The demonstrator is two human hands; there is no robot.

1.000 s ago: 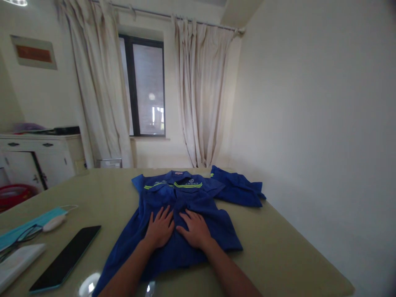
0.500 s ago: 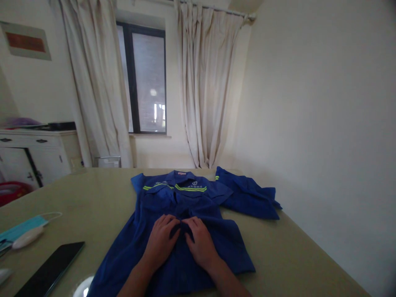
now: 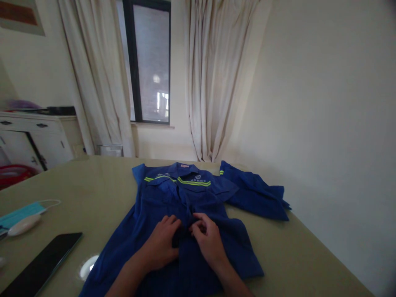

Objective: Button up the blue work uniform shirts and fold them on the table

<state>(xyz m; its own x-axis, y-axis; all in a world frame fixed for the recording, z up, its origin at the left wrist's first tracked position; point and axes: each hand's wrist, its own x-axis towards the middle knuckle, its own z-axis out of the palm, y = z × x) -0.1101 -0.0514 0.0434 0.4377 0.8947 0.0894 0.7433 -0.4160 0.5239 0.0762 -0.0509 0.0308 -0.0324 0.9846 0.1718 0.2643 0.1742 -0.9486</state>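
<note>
A blue short-sleeved work shirt (image 3: 163, 198) with yellow-green stripes and printed emblems lies front up, its collar away from me. My left hand (image 3: 162, 237) rests on the middle of its front, fingers bent and thumb at the edge of the front opening, with cloth between them. Thumb and index finger of my right hand (image 3: 208, 237) pinch the front edge just beside it. The cloth bunches between the two hands. Whatever small part lies under my fingertips is hidden.
Another folded blue garment (image 3: 256, 192) lies at the right table edge, near the wall. On the left are a black phone (image 3: 43, 262), a light blue face mask (image 3: 23, 214), a pale oval object (image 3: 26, 225) and a shiny white round thing (image 3: 88, 267).
The view has tilted downward. My left hand's thumb and fingers have spread wider at the shirt front. My right hand has turned and curled into a tighter pinch on the edge.
</note>
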